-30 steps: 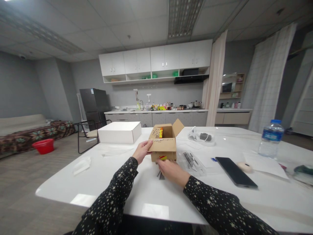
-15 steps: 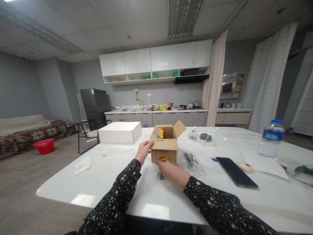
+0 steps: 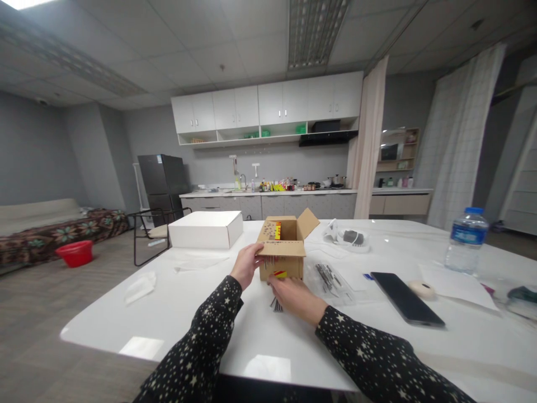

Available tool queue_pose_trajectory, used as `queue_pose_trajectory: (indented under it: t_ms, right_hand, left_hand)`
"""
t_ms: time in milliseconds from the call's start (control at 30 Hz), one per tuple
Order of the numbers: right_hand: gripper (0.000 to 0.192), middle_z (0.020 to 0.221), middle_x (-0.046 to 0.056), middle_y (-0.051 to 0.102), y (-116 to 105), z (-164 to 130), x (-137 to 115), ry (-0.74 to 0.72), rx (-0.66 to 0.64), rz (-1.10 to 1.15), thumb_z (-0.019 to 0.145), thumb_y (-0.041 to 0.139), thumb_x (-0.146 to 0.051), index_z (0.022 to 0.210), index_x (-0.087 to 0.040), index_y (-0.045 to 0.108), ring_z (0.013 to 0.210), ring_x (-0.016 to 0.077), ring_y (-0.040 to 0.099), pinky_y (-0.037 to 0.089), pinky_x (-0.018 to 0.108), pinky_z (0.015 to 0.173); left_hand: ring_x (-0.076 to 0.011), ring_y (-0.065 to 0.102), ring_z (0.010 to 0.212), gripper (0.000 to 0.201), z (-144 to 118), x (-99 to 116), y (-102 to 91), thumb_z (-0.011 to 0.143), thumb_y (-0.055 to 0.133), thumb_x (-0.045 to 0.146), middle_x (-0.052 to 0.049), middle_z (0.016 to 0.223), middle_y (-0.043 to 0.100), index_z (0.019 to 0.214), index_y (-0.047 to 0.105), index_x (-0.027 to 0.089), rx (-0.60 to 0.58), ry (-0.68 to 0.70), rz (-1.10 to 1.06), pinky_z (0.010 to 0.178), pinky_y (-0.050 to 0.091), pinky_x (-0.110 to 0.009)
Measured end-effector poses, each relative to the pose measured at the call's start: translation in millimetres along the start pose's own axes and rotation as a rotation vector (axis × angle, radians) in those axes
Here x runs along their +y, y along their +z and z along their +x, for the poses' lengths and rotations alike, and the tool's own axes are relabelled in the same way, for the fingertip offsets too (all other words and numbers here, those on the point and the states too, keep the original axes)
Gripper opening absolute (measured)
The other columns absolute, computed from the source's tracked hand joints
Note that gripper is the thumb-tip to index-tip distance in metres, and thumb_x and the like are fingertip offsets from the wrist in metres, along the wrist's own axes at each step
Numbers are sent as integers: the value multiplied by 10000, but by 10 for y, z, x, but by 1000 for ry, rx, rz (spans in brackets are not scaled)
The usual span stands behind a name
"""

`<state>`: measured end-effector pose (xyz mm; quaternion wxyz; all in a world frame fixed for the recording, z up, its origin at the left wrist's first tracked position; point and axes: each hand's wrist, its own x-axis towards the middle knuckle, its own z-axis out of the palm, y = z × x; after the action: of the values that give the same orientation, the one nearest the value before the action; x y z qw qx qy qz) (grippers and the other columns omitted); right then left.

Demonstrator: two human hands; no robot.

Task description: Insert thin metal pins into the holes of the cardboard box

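Cardboard box (image 3: pixel 282 253), flaps open, is gripped at nine o'clock by the left hand (image 3: pixel 246 265); the right hand (image 3: pixel 296 296) cups its six o'clock base, on a white table (image 3: pixel 235 330).

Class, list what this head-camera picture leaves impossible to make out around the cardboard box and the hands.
Head view only:
- Cardboard box contents: hidden by its near flap.
- Dark thin items: partly covered by the right hand.
- Left hand fingertips: behind the box edge.
- Water bottle label: too small.

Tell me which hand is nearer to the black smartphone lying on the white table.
The right hand. It rests in front of the small brown cardboard box, nearest the black smartphone; the left hand grips the box's far-side flap.
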<state>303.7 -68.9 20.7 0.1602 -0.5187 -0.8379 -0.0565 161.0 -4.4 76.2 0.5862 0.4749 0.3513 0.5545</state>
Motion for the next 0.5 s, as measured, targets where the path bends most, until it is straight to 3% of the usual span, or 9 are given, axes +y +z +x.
queue_pose_trajectory:
  t_ms: [333, 500]
  right_hand:
    - [285, 850, 143, 710, 47, 33, 36, 60, 13, 12, 997, 336, -247, 1121, -129, 564, 716, 234, 676, 441, 294, 647]
    - [295, 882, 129, 715, 17, 34, 52, 119, 28, 92, 1007, 323, -283, 1116, -149, 561, 760, 230, 685, 436, 288, 662]
  left_hand:
    - [-143, 602, 746, 295, -40, 73, 69, 717, 664, 279, -90, 962, 716, 964, 699, 121, -60, -117, -47, 682, 462, -251]
    - [-166, 622, 844, 355, -59, 54, 43, 693, 685, 321, -81, 1059, 712, 1003, 706, 149, -156, -107, 1, 746, 470, -271]
